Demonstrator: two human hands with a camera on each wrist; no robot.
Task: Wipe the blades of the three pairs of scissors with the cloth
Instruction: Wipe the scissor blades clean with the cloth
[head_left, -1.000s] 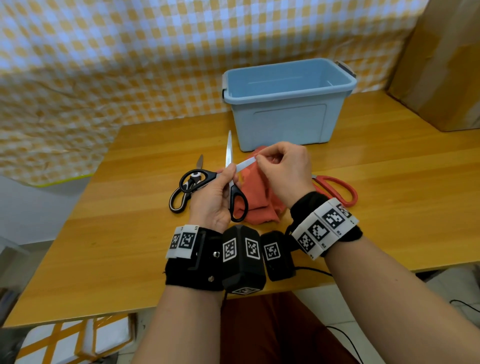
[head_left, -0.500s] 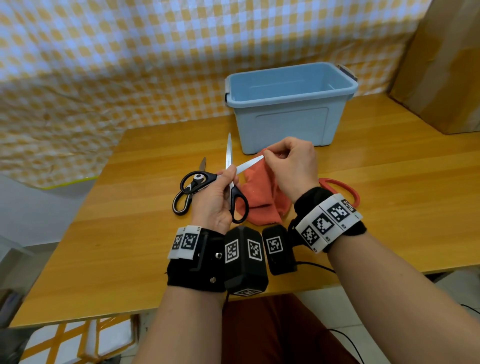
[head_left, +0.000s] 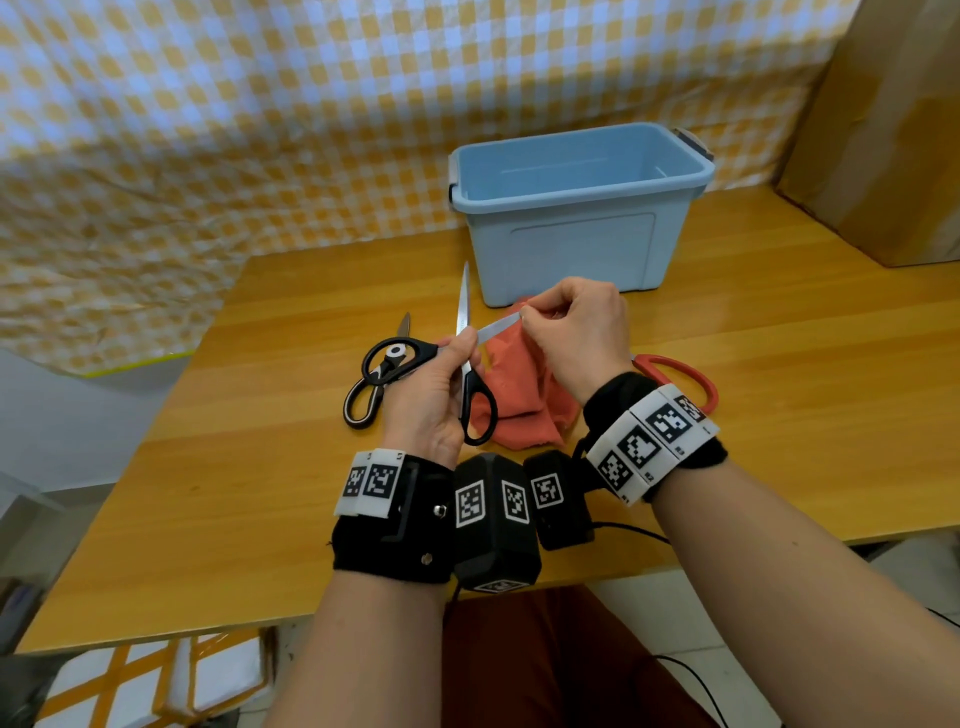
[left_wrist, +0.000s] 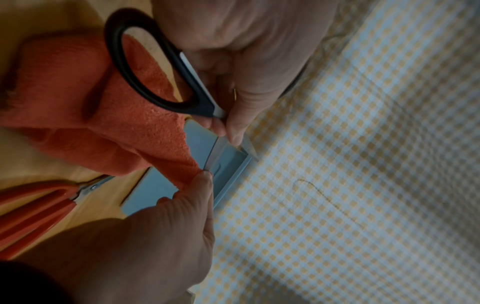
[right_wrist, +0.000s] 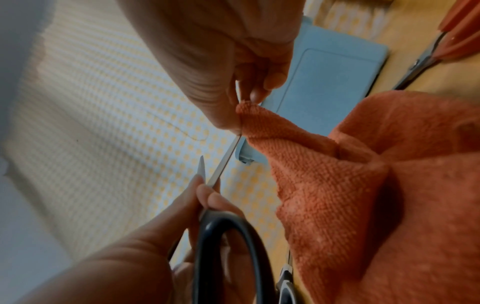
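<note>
Orange cloth (head_left: 524, 395) lies on the wooden table (head_left: 779, 415) in front of the blue bin (head_left: 571, 244), one corner raised. Your right hand (head_left: 576, 338) pinches that corner around the tip of one blade of the black-handled scissors (head_left: 475, 410). Your left hand (head_left: 431, 395) grips these scissors near the pivot, blades spread apart above the table. A second black pair (head_left: 376, 379) lies on the table just left of your left hand. The red-handled pair (head_left: 675, 371) lies beyond your right wrist, beside the cloth.
</note>
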